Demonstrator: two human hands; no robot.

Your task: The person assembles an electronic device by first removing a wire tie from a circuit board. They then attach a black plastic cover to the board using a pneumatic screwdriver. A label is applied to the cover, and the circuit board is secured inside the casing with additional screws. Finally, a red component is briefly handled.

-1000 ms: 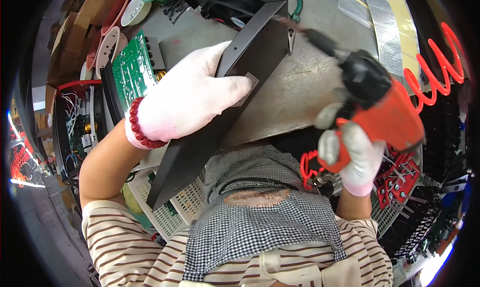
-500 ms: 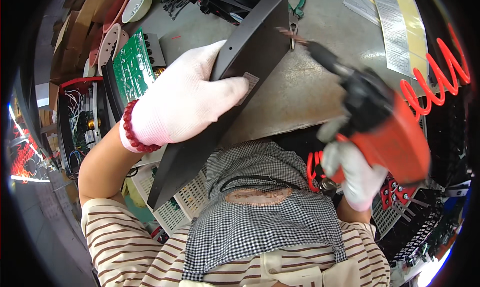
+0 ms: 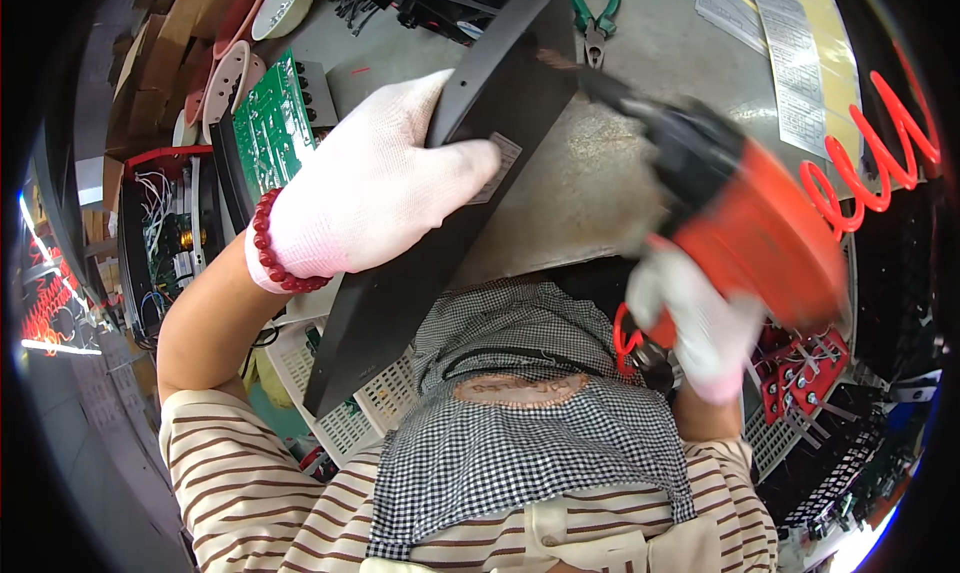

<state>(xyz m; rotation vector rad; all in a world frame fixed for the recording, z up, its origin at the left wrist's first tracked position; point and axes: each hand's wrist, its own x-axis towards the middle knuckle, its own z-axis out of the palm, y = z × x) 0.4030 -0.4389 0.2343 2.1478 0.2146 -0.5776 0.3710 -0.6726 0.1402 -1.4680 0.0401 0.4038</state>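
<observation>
My left hand [image 3: 365,173], in a white knit glove, is clamped over the edge of a long black metal casing [image 3: 400,303] and holds it tilted above my lap. Its thumb lies by a small printed label [image 3: 500,163] on the casing's side. In my gloved right hand [image 3: 695,323] is a red and black pistol-grip air screwdriver [image 3: 765,228], smeared by motion. The blurred tip of its bit lies over the casing's upper right face; whether it touches cannot be made out. A red coiled hose [image 3: 628,338] shows near the tool's handle.
Green-handled pliers [image 3: 596,23] lie on the grey metal table [image 3: 610,173] just beyond the casing. A green circuit board [image 3: 270,133] stands at the left, near bowls [image 3: 282,13]. Papers [image 3: 790,73] lie at the far right. White plastic baskets [image 3: 385,398] sit below the casing.
The screwdriver has moved left and tipped, bringing its bit from the casing's right edge onto its upper face. The casing's lower end has shifted slightly right; my left hand keeps its grip.
</observation>
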